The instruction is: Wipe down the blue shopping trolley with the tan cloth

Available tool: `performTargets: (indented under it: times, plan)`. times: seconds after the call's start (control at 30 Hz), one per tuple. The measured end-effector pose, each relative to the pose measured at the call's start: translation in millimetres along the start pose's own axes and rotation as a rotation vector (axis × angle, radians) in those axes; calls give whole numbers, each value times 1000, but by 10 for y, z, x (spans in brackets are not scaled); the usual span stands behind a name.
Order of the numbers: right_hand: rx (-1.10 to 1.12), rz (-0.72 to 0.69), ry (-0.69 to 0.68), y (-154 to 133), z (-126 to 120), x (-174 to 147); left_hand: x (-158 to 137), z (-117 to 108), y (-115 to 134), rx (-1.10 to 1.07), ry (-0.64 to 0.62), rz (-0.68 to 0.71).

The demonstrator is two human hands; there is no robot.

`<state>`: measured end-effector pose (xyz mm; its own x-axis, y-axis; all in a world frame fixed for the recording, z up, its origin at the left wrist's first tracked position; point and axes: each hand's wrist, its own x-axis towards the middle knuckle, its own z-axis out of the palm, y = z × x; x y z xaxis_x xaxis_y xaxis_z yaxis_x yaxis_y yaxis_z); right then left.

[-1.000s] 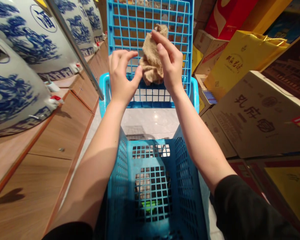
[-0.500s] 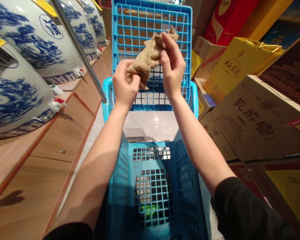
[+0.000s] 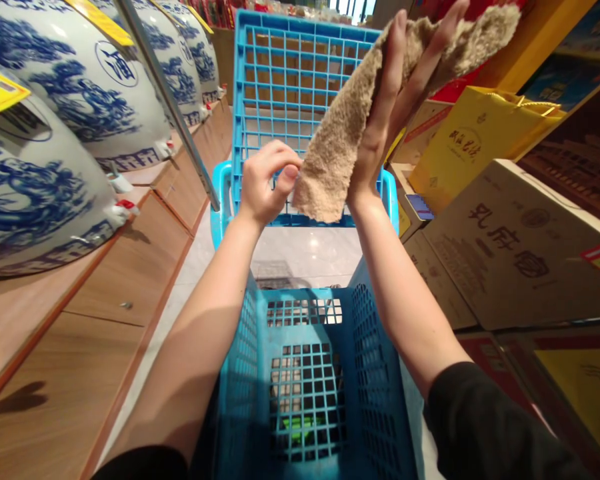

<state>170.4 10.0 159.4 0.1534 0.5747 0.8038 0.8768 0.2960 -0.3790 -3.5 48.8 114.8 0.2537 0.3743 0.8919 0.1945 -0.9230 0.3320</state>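
A brown, fuzzy cloth (image 3: 333, 157) is spread in a long strip above a blue plastic shopping cart (image 3: 240, 100). My left hand (image 3: 267, 180) pinches the cloth's lower left edge between thumb and fingers. Against the cloth lies my right hand (image 3: 373, 143), its long fingers stretched upward and the fabric running between and around them. The far end of the cloth sticks out to the upper right, past my fingertips. Part of the right hand is hidden by the fabric.
Below my forearms is the cart's lower basket (image 3: 303, 333). Large blue-and-white ceramic jars (image 3: 70, 87) stand on a wooden cabinet (image 3: 115, 287) at left, by a metal pole (image 3: 173, 110). Cardboard boxes (image 3: 525, 247) and a yellow gift bag (image 3: 465, 143) crowd the right side.
The crumpled cloth has been opened out into a longer strip. My right hand has moved up with its fingers straightened, while my left hand has shifted slightly right and down.
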Motion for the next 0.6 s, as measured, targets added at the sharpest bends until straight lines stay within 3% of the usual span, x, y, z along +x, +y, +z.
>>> performTargets:
  times: [0.1,0.23,0.3,0.5,0.6]
  plan:
    - [-95,153,105,-42,31,35,-10,55,-45,-21,-37,-82]
    - [-325,11,-90,-29,286,0,-8,33,-160,24,125,-161]
    - [-347,-44,-115,-30,402,-53,-7,7,-236,16,179,-179]
    - [-328,-87,-161,48,544,-157,-38,13,-416,-17,154,-178]
    - [-395,-105,-267,194,632,-156,-38,7,-480,46,253,-155]
